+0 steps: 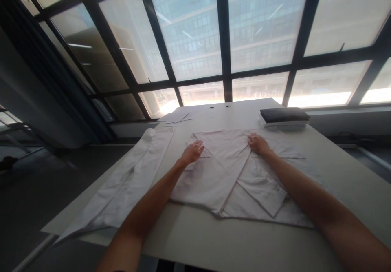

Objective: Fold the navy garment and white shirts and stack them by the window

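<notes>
A white shirt (214,174) lies spread on the pale table (336,170), with its sides folded in over the middle. My left hand (192,151) rests flat on the shirt's upper left part, fingers stretched out. My right hand (258,143) presses flat on the upper right part near the collar end, fingers extended. Neither hand holds anything.
A second white garment (128,186) lies along the table's left edge. A stack of folded clothes with a dark one on top (284,117) sits at the far right. Papers (179,117) lie at the far left corner. Large windows rise beyond the table.
</notes>
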`<action>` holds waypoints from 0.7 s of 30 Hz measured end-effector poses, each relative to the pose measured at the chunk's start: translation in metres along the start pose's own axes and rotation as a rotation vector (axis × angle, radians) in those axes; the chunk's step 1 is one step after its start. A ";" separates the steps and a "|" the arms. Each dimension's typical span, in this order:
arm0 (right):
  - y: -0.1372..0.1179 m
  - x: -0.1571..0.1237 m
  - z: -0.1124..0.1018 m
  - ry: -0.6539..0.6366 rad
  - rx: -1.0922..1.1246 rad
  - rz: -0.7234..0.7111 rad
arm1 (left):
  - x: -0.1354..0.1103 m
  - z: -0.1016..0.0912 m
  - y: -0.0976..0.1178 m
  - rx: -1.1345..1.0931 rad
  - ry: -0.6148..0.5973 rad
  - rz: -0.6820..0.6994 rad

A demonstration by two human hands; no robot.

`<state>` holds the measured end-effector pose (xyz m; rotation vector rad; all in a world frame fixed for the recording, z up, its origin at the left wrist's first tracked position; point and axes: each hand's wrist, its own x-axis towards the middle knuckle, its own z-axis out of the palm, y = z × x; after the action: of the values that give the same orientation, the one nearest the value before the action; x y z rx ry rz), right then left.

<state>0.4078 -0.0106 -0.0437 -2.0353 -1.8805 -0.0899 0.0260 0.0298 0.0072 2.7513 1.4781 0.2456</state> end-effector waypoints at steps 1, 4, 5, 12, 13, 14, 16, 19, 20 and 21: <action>0.000 0.000 0.000 0.003 0.002 -0.001 | 0.001 0.001 -0.010 0.030 0.001 -0.051; 0.000 0.000 0.000 0.005 0.007 0.002 | -0.002 0.010 -0.030 0.073 -0.061 -0.112; 0.000 0.000 0.001 0.004 0.009 0.002 | -0.003 0.014 -0.033 0.076 -0.079 -0.111; 0.001 0.000 0.001 0.011 0.002 -0.004 | -0.003 0.022 -0.032 0.086 -0.106 -0.110; 0.001 0.000 0.001 0.012 -0.001 -0.008 | -0.003 0.022 -0.032 0.080 -0.101 -0.111; 0.001 0.000 0.001 0.014 -0.003 -0.011 | -0.003 0.022 -0.032 0.073 -0.094 -0.111; 0.001 -0.001 0.001 0.014 -0.009 -0.008 | -0.003 0.019 -0.034 0.053 -0.095 -0.106; 0.003 -0.001 0.001 0.003 -0.009 -0.001 | -0.004 0.008 -0.040 0.011 -0.176 -0.069; 0.003 -0.001 0.001 -0.001 -0.003 -0.004 | -0.004 0.002 -0.041 0.001 -0.216 -0.053; 0.003 -0.001 0.001 -0.005 0.005 -0.008 | -0.006 -0.003 -0.040 -0.006 -0.249 -0.035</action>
<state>0.4108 -0.0111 -0.0452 -2.0265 -1.8907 -0.0826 -0.0108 0.0472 0.0065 2.6314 1.4544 -0.0902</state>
